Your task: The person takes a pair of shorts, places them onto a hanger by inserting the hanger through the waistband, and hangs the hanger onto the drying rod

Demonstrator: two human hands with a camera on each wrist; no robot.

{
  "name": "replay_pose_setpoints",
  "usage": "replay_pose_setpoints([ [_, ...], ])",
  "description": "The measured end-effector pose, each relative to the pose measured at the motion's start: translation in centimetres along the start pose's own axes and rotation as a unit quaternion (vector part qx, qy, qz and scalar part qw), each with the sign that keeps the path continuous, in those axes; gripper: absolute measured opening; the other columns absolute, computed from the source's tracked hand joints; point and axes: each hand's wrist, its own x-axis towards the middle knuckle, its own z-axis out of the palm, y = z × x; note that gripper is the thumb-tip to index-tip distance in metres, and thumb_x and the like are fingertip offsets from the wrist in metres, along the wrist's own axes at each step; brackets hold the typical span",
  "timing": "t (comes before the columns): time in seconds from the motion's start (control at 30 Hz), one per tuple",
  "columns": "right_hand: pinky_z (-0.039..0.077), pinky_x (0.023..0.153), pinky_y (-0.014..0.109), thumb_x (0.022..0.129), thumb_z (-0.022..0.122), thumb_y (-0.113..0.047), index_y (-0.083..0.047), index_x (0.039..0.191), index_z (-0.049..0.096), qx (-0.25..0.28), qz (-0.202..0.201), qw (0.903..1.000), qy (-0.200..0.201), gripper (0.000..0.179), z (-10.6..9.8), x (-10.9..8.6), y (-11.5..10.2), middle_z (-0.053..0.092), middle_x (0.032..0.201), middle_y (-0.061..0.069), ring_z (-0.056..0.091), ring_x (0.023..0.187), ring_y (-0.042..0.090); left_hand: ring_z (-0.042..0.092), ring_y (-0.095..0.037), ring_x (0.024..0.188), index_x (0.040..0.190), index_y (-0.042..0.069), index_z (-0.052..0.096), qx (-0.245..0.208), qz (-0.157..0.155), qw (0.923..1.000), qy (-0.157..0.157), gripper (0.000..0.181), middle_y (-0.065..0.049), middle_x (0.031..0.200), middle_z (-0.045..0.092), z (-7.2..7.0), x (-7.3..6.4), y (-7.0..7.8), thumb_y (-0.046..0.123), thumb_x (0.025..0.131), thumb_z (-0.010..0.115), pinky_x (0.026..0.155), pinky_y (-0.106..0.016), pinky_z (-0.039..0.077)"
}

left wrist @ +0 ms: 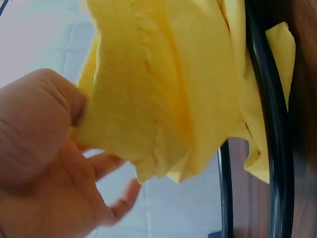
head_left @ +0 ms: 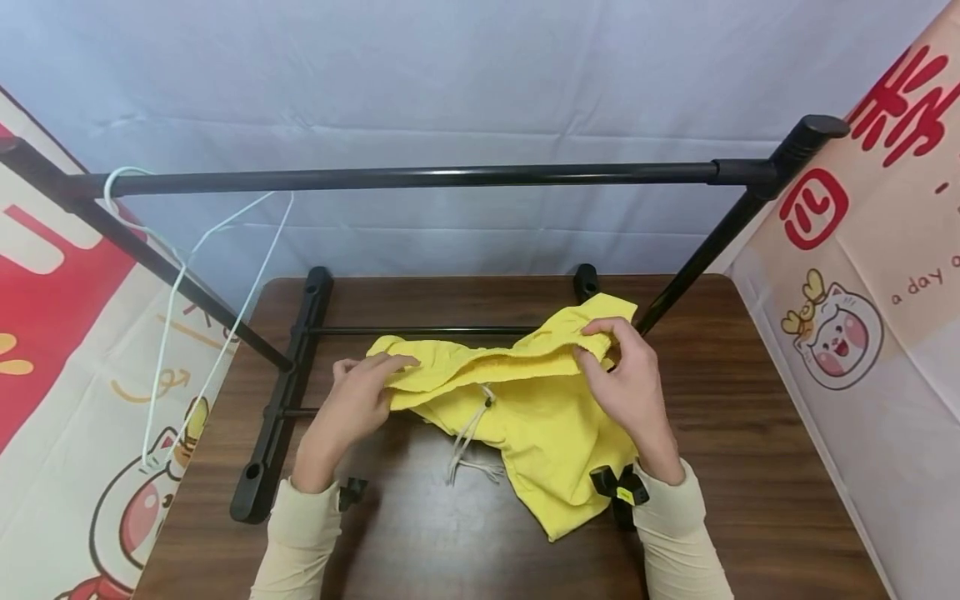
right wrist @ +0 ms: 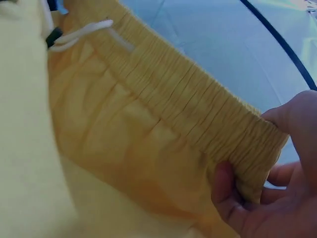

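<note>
A pair of yellow shorts (head_left: 540, 433) with an elastic waistband (right wrist: 198, 109) is spread between both hands over the table. My left hand (head_left: 356, 400) holds the waistband's left end; in the left wrist view the thumb of that hand (left wrist: 54, 163) lies against the fabric, its other fingers behind and partly hidden. At the opposite end, my right hand (head_left: 626, 383) pinches the waistband between thumb and fingers. A pale drawstring (head_left: 467, 433) with a dark toggle dangles from the middle of the waist. The lower part of the shorts drapes down toward the right forearm.
A black garment rack stands on the brown table (head_left: 750, 467), its top rail (head_left: 420, 178) crossing beyond the hands. From the rail's left end hangs a white hanger (head_left: 161, 367). The rack's left foot (head_left: 281, 417) lies beside the left hand. Printed cloths flank both sides.
</note>
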Motion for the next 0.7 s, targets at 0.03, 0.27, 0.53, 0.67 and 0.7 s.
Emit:
replay_pose_setpoints([
  [0.03,0.043,0.068,0.018,0.096,0.074,-0.013,-0.010,0.115,0.071,-0.001,0.010,0.9999,0.007,0.019,-0.2,0.1,-0.1,0.070,0.107,0.005,0.048,0.067,0.010,0.069,-0.020,0.112,0.133,0.025,0.069,-0.001,-0.007,1.0000,-0.002,0.055,0.003,0.128,0.074,0.0,0.0,0.0,-0.009,0.092,0.059,0.095,-0.052,0.033],
  [0.27,0.034,0.042,0.026,0.099,0.075,-0.028,-0.013,0.118,0.071,0.015,0.079,0.9967,0.013,0.025,-1.1,0.4,-0.2,0.036,0.050,-0.002,0.033,0.040,0.009,0.060,-0.014,0.076,0.121,0.021,0.076,-0.126,-0.059,0.9900,0.021,0.023,0.001,0.114,0.078,-0.5,0.1,-1.2,0.019,0.099,0.075,0.074,-0.034,0.051],
  [0.53,0.050,0.059,0.022,0.100,0.073,-0.041,-0.012,0.114,0.071,-0.024,0.085,0.9961,-0.008,0.032,-1.0,0.5,-0.2,0.072,0.098,0.007,0.063,0.066,0.008,0.072,-0.026,0.113,0.130,0.015,0.070,-0.137,-0.079,0.9873,0.017,0.035,-0.007,0.128,0.074,0.0,0.5,-0.6,0.035,0.101,0.071,0.094,-0.048,0.058],
  [0.67,0.048,0.056,0.023,0.099,0.073,-0.040,-0.013,0.111,0.072,-0.010,0.089,0.9960,-0.002,0.030,-1.0,0.5,-0.2,0.070,0.093,0.003,0.059,0.059,0.011,0.070,-0.029,0.117,0.133,0.010,0.068,-0.108,-0.052,0.9928,0.002,0.039,-0.009,0.130,0.071,-0.2,0.5,0.2,0.030,0.099,0.074,0.098,-0.051,0.057],
  [0.7,0.048,0.056,0.022,0.099,0.073,-0.040,-0.013,0.111,0.072,-0.008,0.089,0.9960,0.001,0.029,-1.0,0.6,-0.2,0.069,0.093,0.003,0.058,0.059,0.011,0.070,-0.029,0.117,0.133,0.010,0.067,-0.102,-0.047,0.9937,-0.002,0.040,-0.009,0.130,0.071,-0.3,0.4,0.3,0.030,0.099,0.075,0.098,-0.051,0.057],
])
